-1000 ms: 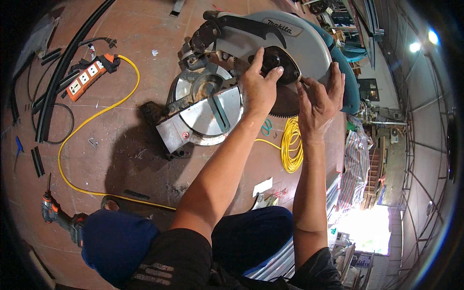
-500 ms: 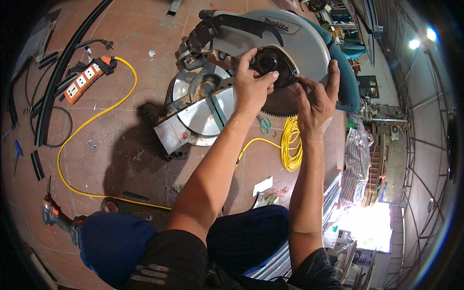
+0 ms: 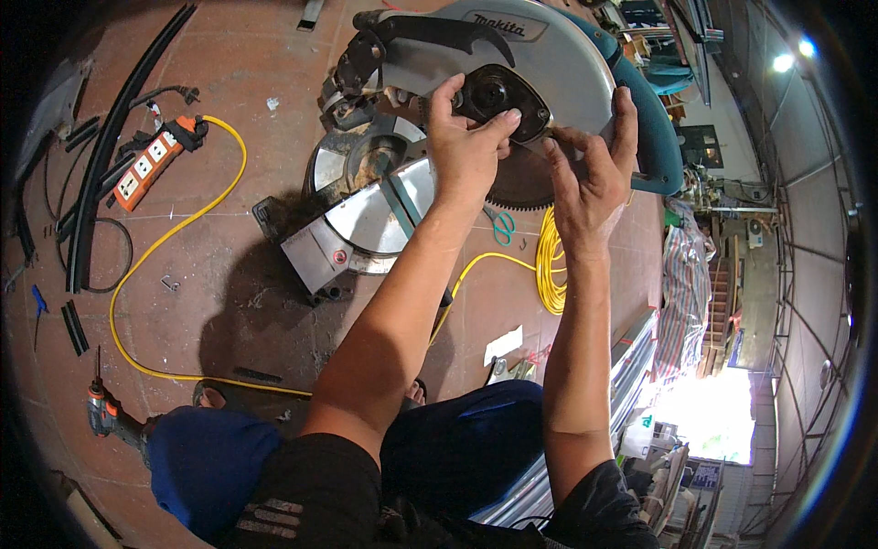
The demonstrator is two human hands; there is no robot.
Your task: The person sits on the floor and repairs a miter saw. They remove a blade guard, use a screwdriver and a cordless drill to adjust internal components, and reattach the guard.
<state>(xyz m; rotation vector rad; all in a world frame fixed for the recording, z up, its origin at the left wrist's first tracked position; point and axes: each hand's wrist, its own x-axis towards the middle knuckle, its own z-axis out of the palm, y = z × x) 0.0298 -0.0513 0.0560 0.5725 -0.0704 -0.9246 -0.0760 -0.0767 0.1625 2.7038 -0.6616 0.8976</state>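
Observation:
A mitre saw (image 3: 412, 73) stands on the floor in front of me, with a grey blade guard, a toothed blade (image 3: 529, 183) and a teal motor body. Over the middle of the guard lies a black cover plate (image 3: 508, 87) with a round centre. My left hand (image 3: 466, 146) grips this plate, index finger on its left edge and thumb pressed on its lower part. Just right of the plate's lower corner, my right hand (image 3: 593, 183) pinches thumb and index finger together. Whatever sits between those fingertips is too small to name; its other fingers are raised beside the guard.
Green-handled scissors (image 3: 501, 227) and a coiled yellow cable (image 3: 551, 274) lie below the blade. An orange power strip (image 3: 151, 169), black rubber strips (image 3: 114, 137) and a cordless drill (image 3: 110, 412) are at the left. Metal profiles (image 3: 631, 366) lie at my right.
The saw and both hands sit slightly higher and further left in the picture as the view shifts. The left hand stays on the cover plate; the right fingertips remain beside its lower corner.

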